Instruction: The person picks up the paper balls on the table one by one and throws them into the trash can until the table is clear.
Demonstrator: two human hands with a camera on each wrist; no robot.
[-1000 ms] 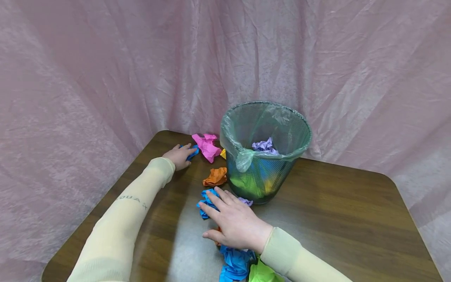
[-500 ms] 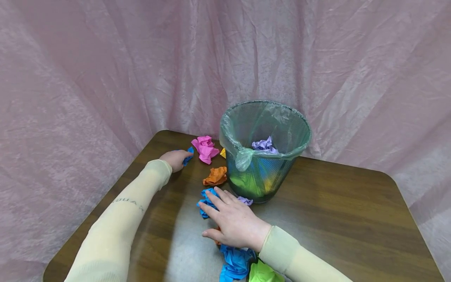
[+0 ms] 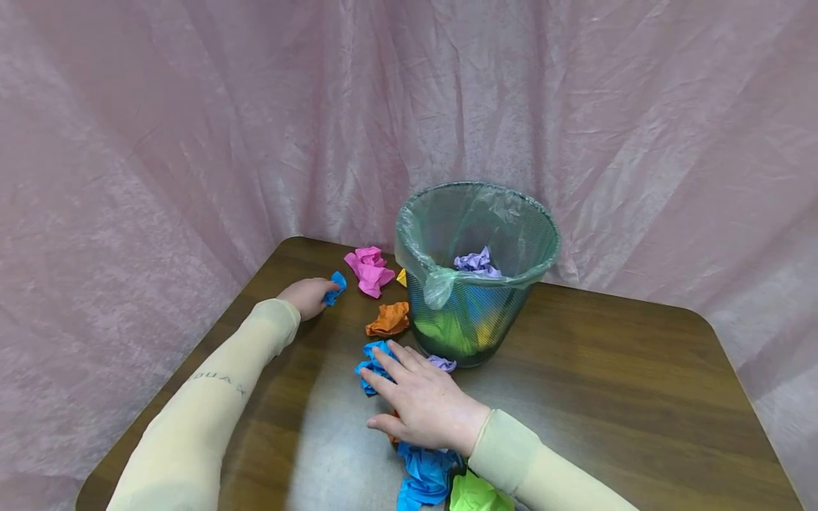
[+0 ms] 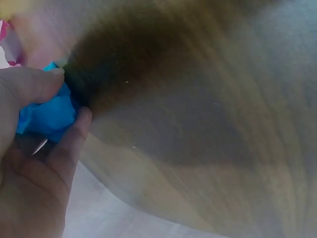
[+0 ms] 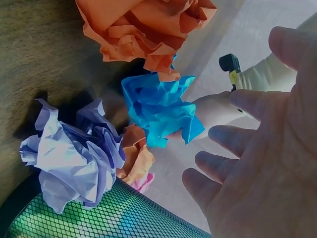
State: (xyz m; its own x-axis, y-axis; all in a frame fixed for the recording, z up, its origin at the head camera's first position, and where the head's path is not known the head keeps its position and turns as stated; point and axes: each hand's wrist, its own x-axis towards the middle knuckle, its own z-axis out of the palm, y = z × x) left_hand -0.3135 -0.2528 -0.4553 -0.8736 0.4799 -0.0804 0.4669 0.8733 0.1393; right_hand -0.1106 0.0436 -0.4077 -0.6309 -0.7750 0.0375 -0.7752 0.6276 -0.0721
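Blue paper wad (image 3: 334, 289) located in L hand (image 3: 304, 298), pinched btwn thumb & fingers; contact w/ worktop (image 3: 607, 362) can't be confirmed. R hand (image 3: 428, 404) observed w/ fingers spread, fingertips near but apart fr. second blue wad (image 3: 373, 353), per R wrist view. Pink wad (image 3: 371, 272) sits just beyond L hand, to its R. Orange wad (image 3: 388, 319) lies btwn hands, past R fingertips. Lined mesh bin (image 3: 460, 326) stands beyond R hand, paper inside, incl. purple wad (image 3: 477, 264) on top; lilac wad (image 3: 442, 363) at its base, adj. R hand. Third blue wad (image 3: 427, 474) & green wad (image 3: 481, 493) noted by R wrist, near side.
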